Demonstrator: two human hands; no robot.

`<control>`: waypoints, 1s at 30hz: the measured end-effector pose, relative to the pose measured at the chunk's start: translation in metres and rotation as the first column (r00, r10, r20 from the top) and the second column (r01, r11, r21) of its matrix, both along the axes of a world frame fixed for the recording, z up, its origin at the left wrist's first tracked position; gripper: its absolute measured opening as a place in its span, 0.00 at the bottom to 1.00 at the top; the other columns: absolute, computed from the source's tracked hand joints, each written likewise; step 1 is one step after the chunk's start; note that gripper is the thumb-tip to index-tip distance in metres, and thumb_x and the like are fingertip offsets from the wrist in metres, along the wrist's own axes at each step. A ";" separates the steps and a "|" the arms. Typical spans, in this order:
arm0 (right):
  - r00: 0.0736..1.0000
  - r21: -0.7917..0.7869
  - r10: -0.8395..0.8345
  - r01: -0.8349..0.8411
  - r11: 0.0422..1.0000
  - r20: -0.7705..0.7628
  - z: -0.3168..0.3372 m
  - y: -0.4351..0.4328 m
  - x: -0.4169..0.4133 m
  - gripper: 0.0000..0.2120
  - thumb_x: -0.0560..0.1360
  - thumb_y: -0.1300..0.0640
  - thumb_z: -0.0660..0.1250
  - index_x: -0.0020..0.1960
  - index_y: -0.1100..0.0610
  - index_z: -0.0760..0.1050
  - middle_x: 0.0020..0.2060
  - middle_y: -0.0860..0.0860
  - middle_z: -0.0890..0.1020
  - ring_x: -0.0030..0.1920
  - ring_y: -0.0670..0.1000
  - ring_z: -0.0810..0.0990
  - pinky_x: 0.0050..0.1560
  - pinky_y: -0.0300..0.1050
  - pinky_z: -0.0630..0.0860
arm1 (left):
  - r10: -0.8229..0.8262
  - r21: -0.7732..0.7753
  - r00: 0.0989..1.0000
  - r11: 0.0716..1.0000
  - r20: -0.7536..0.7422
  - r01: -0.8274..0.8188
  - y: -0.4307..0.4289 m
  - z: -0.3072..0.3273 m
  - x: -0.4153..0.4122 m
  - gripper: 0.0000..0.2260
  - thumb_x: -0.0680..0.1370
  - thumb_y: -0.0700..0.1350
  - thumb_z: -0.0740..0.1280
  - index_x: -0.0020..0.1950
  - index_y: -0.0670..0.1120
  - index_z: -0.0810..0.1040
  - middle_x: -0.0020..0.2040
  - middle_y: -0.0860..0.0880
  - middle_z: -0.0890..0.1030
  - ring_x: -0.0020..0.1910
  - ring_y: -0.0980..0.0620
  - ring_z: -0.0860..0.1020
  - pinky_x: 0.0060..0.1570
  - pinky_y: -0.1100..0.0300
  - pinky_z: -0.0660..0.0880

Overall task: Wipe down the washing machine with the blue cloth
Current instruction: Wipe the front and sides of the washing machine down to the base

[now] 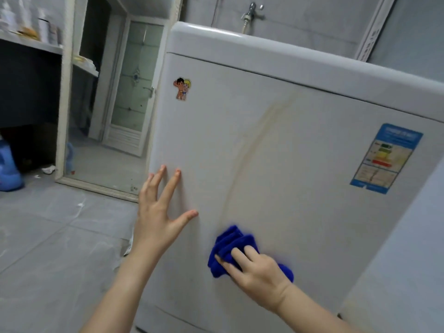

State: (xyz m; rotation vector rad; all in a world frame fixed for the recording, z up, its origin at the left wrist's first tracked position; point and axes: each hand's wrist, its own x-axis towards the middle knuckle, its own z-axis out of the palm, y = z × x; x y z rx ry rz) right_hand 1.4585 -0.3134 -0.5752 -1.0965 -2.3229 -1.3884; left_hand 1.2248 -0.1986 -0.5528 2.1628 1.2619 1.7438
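Note:
The white washing machine (300,145) fills the middle and right of the head view, its front panel facing me. A brownish curved streak (249,150) runs down that panel. The blue cloth (230,243) is bunched and pressed flat against the lower panel, just below the streak's end. My right hand (257,270) lies on the cloth with its fingers over it. My left hand (158,212) rests on the panel near the machine's left edge, fingers spread and holding nothing.
A cartoon sticker (181,88) sits at the panel's upper left and a blue energy label (384,159) at its right. A tap (251,12) is on the wall above. At left stand shelves (31,44), a blue container (8,169) and a grey tiled floor (60,236).

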 end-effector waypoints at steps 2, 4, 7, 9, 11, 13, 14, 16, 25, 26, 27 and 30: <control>0.999 -0.002 0.028 -0.028 1.000 0.032 0.017 -0.003 0.002 0.12 0.79 0.60 0.62 0.57 0.50 0.81 0.44 0.50 0.70 0.33 0.51 0.70 0.22 0.44 0.65 | -0.009 -0.009 1.000 1.000 0.013 0.009 -0.001 0.003 -0.002 0.41 0.68 0.62 0.73 0.78 0.56 0.62 0.80 0.51 0.56 0.78 0.43 0.55 0.74 0.44 0.60; 0.997 0.131 0.064 -0.060 0.990 -0.031 0.074 -0.001 0.001 0.13 0.77 0.57 0.66 0.61 0.51 0.80 0.44 0.52 0.71 0.33 0.54 0.73 0.24 0.45 0.69 | -0.015 0.013 0.999 1.000 0.049 0.014 -0.003 0.005 -0.002 0.40 0.67 0.63 0.70 0.78 0.54 0.64 0.79 0.49 0.58 0.77 0.42 0.58 0.74 0.44 0.60; 0.976 0.389 0.042 0.045 0.920 -0.213 0.184 0.004 0.001 0.18 0.75 0.52 0.69 0.64 0.51 0.79 0.48 0.58 0.75 0.37 0.59 0.77 0.31 0.47 0.73 | 0.023 -0.043 0.992 0.999 0.120 -0.018 -0.007 0.003 0.003 0.42 0.66 0.60 0.76 0.77 0.56 0.64 0.79 0.44 0.56 0.76 0.39 0.56 0.74 0.44 0.57; 0.921 0.464 0.068 0.129 0.876 -0.384 0.232 0.006 -0.004 0.19 0.75 0.51 0.70 0.65 0.51 0.78 0.48 0.61 0.76 0.41 0.57 0.77 0.34 0.46 0.72 | 0.041 -0.150 0.984 0.988 0.171 -0.015 -0.007 0.000 0.006 0.46 0.65 0.54 0.81 0.77 0.63 0.61 0.80 0.43 0.53 0.77 0.41 0.53 0.73 0.42 0.57; 0.852 0.489 0.108 0.187 0.852 -0.513 0.235 0.017 -0.015 0.19 0.75 0.52 0.70 0.66 0.52 0.78 0.48 0.61 0.76 0.42 0.57 0.75 0.36 0.45 0.71 | 0.000 -0.205 0.978 0.978 0.210 0.043 -0.005 -0.003 0.008 0.47 0.64 0.53 0.81 0.75 0.69 0.58 0.80 0.47 0.50 0.78 0.45 0.52 0.72 0.46 0.58; 0.888 0.457 0.087 0.147 0.877 -0.452 0.192 0.032 -0.024 0.19 0.75 0.53 0.70 0.65 0.53 0.78 0.48 0.61 0.77 0.39 0.58 0.76 0.35 0.47 0.73 | -0.025 -0.186 0.971 0.980 0.237 0.070 -0.002 -0.006 0.008 0.47 0.64 0.53 0.81 0.74 0.71 0.57 0.80 0.48 0.50 0.78 0.47 0.52 0.72 0.49 0.58; 0.925 0.391 0.062 0.097 0.915 -0.374 0.156 0.036 -0.027 0.18 0.76 0.53 0.69 0.66 0.52 0.78 0.49 0.59 0.76 0.36 0.59 0.76 0.33 0.48 0.73 | -0.022 -0.178 0.971 0.982 0.236 0.065 -0.002 -0.006 0.008 0.47 0.63 0.53 0.81 0.74 0.71 0.57 0.80 0.48 0.51 0.78 0.47 0.52 0.72 0.49 0.58; 0.977 0.206 0.020 0.025 0.978 -0.211 0.078 0.034 -0.024 0.17 0.76 0.54 0.69 0.65 0.52 0.78 0.48 0.55 0.74 0.33 0.56 0.73 0.27 0.46 0.72 | -0.018 -0.183 0.977 0.981 0.213 0.058 -0.003 -0.005 0.006 0.47 0.64 0.55 0.81 0.73 0.73 0.55 0.80 0.48 0.51 0.78 0.46 0.52 0.72 0.49 0.58; 0.991 0.280 0.046 -0.008 0.960 -0.129 0.149 0.016 -0.017 0.15 0.76 0.53 0.66 0.61 0.50 0.81 0.49 0.55 0.72 0.34 0.57 0.76 0.27 0.45 0.71 | -0.090 -0.220 0.982 0.967 0.167 0.126 -0.015 0.006 -0.006 0.48 0.67 0.52 0.80 0.70 0.80 0.49 0.81 0.49 0.47 0.80 0.46 0.50 0.73 0.47 0.60; 0.982 0.342 0.044 0.022 0.939 -0.182 0.180 0.016 -0.017 0.16 0.76 0.52 0.67 0.62 0.51 0.80 0.49 0.57 0.74 0.36 0.58 0.77 0.28 0.46 0.72 | -0.089 -0.219 0.981 0.968 0.170 0.126 -0.015 0.006 -0.006 0.48 0.67 0.52 0.80 0.70 0.79 0.50 0.81 0.50 0.47 0.80 0.46 0.50 0.73 0.48 0.60; 0.972 0.383 0.040 0.054 0.922 -0.232 0.206 0.017 -0.019 0.16 0.76 0.51 0.68 0.63 0.51 0.80 0.49 0.59 0.76 0.37 0.59 0.77 0.29 0.46 0.73 | -0.087 -0.220 0.981 0.968 0.172 0.124 -0.014 0.005 -0.005 0.47 0.68 0.52 0.80 0.71 0.78 0.50 0.81 0.51 0.46 0.80 0.47 0.50 0.73 0.48 0.59; 0.905 0.440 0.062 0.143 0.887 -0.420 0.229 0.027 -0.033 0.18 0.75 0.52 0.69 0.64 0.52 0.79 0.48 0.61 0.77 0.38 0.58 0.76 0.31 0.46 0.73 | -0.088 -0.229 0.982 0.965 0.169 0.126 -0.013 0.003 -0.004 0.46 0.68 0.52 0.79 0.72 0.77 0.50 0.81 0.53 0.45 0.80 0.49 0.48 0.72 0.50 0.59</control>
